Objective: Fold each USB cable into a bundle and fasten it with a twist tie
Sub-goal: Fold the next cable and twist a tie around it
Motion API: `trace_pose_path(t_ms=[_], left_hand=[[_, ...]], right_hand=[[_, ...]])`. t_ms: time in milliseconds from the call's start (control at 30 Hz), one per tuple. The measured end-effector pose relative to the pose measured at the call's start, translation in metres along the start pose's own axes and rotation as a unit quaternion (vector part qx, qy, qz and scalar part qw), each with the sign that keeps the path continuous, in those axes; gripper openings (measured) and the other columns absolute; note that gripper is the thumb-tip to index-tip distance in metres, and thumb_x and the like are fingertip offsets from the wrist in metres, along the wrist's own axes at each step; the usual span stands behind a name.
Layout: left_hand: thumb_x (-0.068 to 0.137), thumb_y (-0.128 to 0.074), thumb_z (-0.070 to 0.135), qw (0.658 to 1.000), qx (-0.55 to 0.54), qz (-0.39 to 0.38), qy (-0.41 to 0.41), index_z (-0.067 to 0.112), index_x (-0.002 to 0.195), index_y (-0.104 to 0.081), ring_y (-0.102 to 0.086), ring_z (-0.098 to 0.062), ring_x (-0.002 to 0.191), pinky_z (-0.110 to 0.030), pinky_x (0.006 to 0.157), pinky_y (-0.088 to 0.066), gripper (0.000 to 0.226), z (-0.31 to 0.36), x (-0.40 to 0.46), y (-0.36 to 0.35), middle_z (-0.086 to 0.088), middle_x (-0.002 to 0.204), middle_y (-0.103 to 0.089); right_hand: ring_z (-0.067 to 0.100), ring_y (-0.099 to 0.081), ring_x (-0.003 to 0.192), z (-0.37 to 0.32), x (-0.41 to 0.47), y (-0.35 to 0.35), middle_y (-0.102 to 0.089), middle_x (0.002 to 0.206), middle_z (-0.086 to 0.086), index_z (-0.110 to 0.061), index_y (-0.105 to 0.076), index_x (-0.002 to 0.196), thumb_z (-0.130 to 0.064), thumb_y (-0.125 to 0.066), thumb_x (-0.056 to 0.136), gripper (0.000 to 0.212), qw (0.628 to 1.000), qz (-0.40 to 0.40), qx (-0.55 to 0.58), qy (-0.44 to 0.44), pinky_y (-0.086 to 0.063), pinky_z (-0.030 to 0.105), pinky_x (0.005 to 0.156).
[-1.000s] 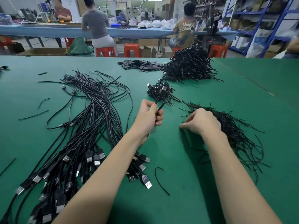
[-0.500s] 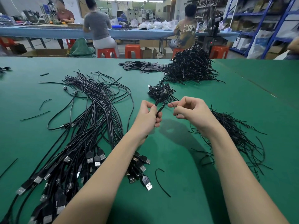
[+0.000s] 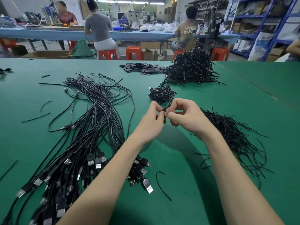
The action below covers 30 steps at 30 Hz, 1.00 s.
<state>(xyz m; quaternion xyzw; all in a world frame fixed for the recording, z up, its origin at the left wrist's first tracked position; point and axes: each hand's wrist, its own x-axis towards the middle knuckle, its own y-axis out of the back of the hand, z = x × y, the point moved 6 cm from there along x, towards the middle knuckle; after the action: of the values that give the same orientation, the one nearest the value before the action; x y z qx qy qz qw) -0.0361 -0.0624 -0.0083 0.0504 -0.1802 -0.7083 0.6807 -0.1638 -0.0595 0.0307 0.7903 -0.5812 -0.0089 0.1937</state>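
Right hand (image 3: 186, 117): a second ago you had it on the twist-tie pile (image 3: 233, 137); now it is up at the bundle, pinching a tie.
Left hand (image 3: 153, 120): still clenched round the folded USB cable (image 3: 165, 111), above the counter (image 3: 186, 159).
Meaning: tie fetched, so fastening looks under way.
Loose cables (image 3: 84, 135): many remain unfolded at your left.
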Motion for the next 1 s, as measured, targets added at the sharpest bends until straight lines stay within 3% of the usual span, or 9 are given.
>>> trace_pose_path(t_ms=[100, 200, 400, 567, 667, 767, 933, 1000], left_hand=[[0.103, -0.04, 0.026, 1.0, -0.006, -0.009, 0.004, 0.028, 0.09, -0.038, -0.041, -0.019, 0.065, -0.037, 0.062, -0.038, 0.014, -0.001, 0.001, -0.001, 0.005, 0.068, -0.052], [0.102, -0.041, 0.026, 1.0, -0.019, -0.004, 0.012, 0.03, 0.089, -0.039, -0.042, -0.019, 0.068, -0.037, 0.063, -0.037, 0.014, -0.001, 0.001, 0.0, 0.005, 0.069, -0.053], [0.101, -0.041, 0.021, 0.999, -0.033, 0.004, 0.02, 0.028, 0.089, -0.04, -0.042, -0.018, 0.068, -0.034, 0.059, -0.036, 0.014, 0.001, 0.002, 0.005, 0.007, 0.07, -0.056], [0.103, -0.039, 0.018, 0.998, -0.062, 0.003, 0.024, 0.023, 0.091, -0.038, -0.036, -0.02, 0.069, -0.033, 0.057, -0.03, 0.013, 0.003, 0.002, 0.008, 0.001, 0.072, -0.052], [0.102, -0.04, 0.016, 0.996, -0.08, 0.007, 0.042, 0.021, 0.091, -0.038, -0.039, -0.016, 0.059, -0.029, 0.054, -0.033, 0.012, 0.003, 0.001, 0.008, 0.002, 0.071, -0.052], [0.099, -0.035, 0.01, 0.989, -0.125, 0.004, 0.076, 0.02, 0.089, -0.038, -0.038, -0.01, 0.053, -0.019, 0.045, -0.032, 0.014, 0.001, 0.001, 0.005, 0.0, 0.072, -0.051], [0.105, -0.035, 0.024, 0.978, -0.173, 0.02, 0.119, 0.02, 0.085, -0.038, -0.039, -0.012, 0.053, -0.017, 0.04, -0.029, 0.02, -0.005, 0.002, 0.003, -0.003, 0.072, -0.051], [0.104, -0.036, 0.02, 0.973, -0.189, 0.034, 0.127, 0.018, 0.084, -0.038, -0.039, -0.012, 0.052, -0.018, 0.039, -0.029, 0.02, -0.007, 0.002, 0.006, -0.004, 0.071, -0.052]], right_hand=[[0.016, -0.058, 0.056, 0.002, 0.001, 0.007, -0.064, 0.065, -0.007, -0.011, -0.059, 0.082, -0.001, -0.065, 0.086, 0.012, 1.0, 0.023, 0.009, -0.012, -0.05, 0.033, 0.063], [0.015, -0.06, 0.058, 0.002, 0.001, 0.009, -0.068, 0.066, -0.004, -0.012, -0.068, 0.097, 0.001, -0.066, 0.089, 0.015, 0.999, 0.032, 0.003, -0.026, -0.055, 0.031, 0.067], [0.011, -0.068, 0.06, -0.001, 0.0, 0.011, -0.075, 0.069, -0.002, -0.019, -0.08, 0.086, -0.006, -0.07, 0.086, 0.017, 0.992, 0.083, -0.097, -0.022, -0.062, 0.03, 0.077], [0.0, -0.068, 0.059, -0.01, 0.002, 0.002, -0.072, 0.066, -0.016, -0.032, -0.081, 0.087, -0.013, -0.07, 0.082, 0.023, 0.979, 0.109, -0.167, 0.035, -0.052, 0.014, 0.068], [-0.005, -0.066, 0.059, -0.011, 0.003, 0.001, -0.07, 0.064, -0.022, -0.035, -0.081, 0.086, -0.013, -0.07, 0.082, 0.025, 0.974, 0.117, -0.188, 0.049, -0.042, 0.004, 0.06], [-0.006, -0.062, 0.057, -0.011, 0.002, 0.002, -0.067, 0.059, -0.025, -0.036, -0.08, 0.083, -0.011, -0.069, 0.081, 0.028, 0.97, 0.123, -0.203, 0.056, -0.04, 0.003, 0.059], [-0.007, -0.063, 0.06, -0.012, 0.0, 0.001, -0.066, 0.059, -0.029, -0.035, -0.082, 0.086, -0.009, -0.069, 0.082, 0.029, 0.97, 0.108, -0.21, 0.063, -0.04, 0.002, 0.06], [-0.006, -0.065, 0.062, -0.012, 0.001, 0.0, -0.068, 0.062, -0.028, -0.034, -0.082, 0.087, -0.01, -0.069, 0.082, 0.029, 0.972, 0.097, -0.204, 0.059, -0.042, 0.004, 0.061]])
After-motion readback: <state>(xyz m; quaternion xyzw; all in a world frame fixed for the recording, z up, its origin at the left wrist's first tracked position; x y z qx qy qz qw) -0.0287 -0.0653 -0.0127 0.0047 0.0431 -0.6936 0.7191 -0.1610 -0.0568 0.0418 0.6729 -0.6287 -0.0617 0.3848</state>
